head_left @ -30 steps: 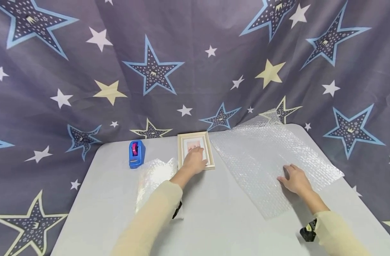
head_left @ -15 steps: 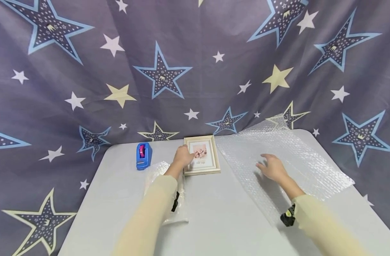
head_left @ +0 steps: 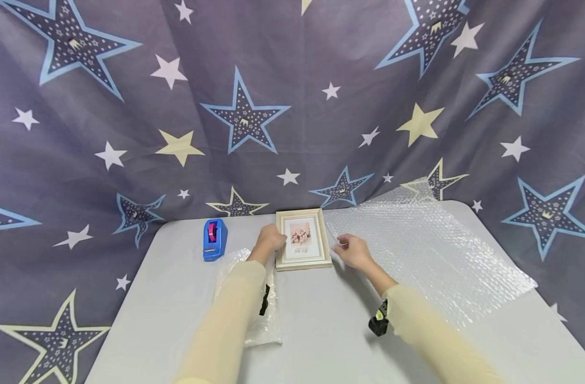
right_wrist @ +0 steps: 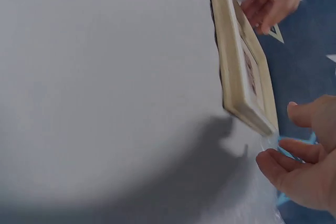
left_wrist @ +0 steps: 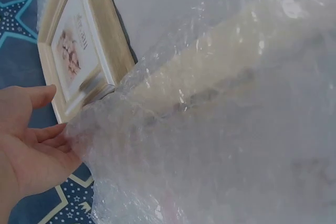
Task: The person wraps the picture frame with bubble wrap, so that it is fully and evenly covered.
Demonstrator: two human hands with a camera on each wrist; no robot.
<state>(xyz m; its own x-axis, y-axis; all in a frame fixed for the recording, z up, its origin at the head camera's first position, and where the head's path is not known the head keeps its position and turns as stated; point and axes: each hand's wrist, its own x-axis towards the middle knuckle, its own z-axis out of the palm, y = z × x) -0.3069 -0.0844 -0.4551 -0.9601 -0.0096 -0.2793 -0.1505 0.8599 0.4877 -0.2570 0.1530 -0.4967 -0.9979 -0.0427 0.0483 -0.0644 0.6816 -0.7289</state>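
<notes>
A cream picture frame (head_left: 304, 262) with a pink flower print lies at the back middle of the table. My left hand (head_left: 270, 238) is at its left side, thumb at the border. The left wrist view shows that thumb and the fingers (left_wrist: 50, 135) spread apart around the frame's edge. On the right side, my right hand (head_left: 353, 252) hovers close to the frame, with thumb and fingers (right_wrist: 275, 166) parted and nothing between them. A large sheet of bubble wrap (head_left: 431, 250) is spread to the right, its left edge beside the frame.
A blue tape dispenser (head_left: 215, 241) with a pink roll stands at the back left. Beneath my left forearm lies a smaller bubble-wrap piece (head_left: 265, 328), partly hidden. Behind the white table (head_left: 167, 298) hangs a star-patterned cloth (head_left: 254, 42).
My left hand has slid from the frame's picture to its left edge. My right hand has travelled left, from over the bubble wrap to beside the frame.
</notes>
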